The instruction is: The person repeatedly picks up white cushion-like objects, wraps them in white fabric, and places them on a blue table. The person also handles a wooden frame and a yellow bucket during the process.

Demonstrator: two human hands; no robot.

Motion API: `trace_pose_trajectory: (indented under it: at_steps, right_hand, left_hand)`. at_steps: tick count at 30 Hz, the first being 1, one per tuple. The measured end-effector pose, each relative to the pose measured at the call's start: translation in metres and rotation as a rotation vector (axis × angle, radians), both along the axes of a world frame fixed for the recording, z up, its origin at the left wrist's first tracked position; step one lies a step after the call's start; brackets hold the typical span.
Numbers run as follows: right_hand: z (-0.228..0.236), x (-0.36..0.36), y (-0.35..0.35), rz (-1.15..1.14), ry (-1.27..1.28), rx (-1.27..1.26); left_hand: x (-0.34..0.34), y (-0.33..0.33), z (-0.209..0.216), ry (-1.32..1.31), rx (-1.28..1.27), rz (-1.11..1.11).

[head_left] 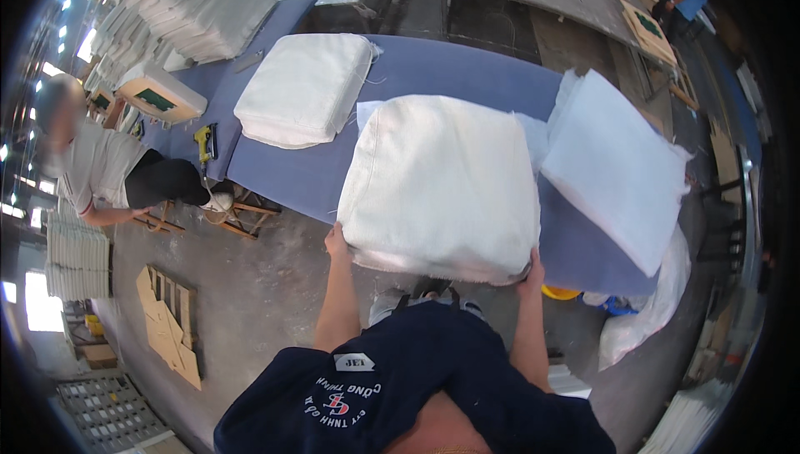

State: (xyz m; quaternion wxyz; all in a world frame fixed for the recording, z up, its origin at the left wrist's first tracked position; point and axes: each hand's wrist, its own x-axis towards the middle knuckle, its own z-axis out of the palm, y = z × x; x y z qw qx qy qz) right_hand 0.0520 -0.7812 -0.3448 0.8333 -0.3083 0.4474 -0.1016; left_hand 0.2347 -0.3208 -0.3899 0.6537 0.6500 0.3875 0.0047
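A large white fabric-covered cushion point(442, 187) is in front of me, at the near edge of the blue-covered table point(279, 175). My left hand point(337, 241) grips its near left corner, the fingers partly hidden by the cushion. At the near right corner, my right hand point(532, 272) is closed around the edge. The cushion's near side shows a rough fabric edge. Behind it to the left lies a second white cushion point(302, 87), with loose threads at its right side. A pile of white padding sheets point(612, 162) lies to the right.
A seated person point(104, 150) is at the left, near a yellow staple gun point(205, 144) and a framed cushion point(162, 94). Tall stacks of white sheets point(196, 4) rise at the back left. Cardboard point(171, 329) lies on the floor. A plastic bag point(654, 312) hangs at the right.
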Motion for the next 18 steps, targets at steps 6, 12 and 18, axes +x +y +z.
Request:
trace_pose_trajectory:
  at_steps: [6,12,18]
  right_hand:
    - [-0.026,0.000,-0.012,0.104,0.015,-0.015]
    - [-0.044,0.006,-0.006,0.131,0.177,-0.288]
    - [-0.036,0.012,-0.030,0.364,0.464,-0.453]
  left_hand:
    - [0.009,0.013,-0.028,0.115,-0.053,-0.018]
    - [-0.006,0.035,-0.075,0.166,0.485,-0.187]
    - [0.033,0.018,-0.003,0.142,0.554,-0.261]
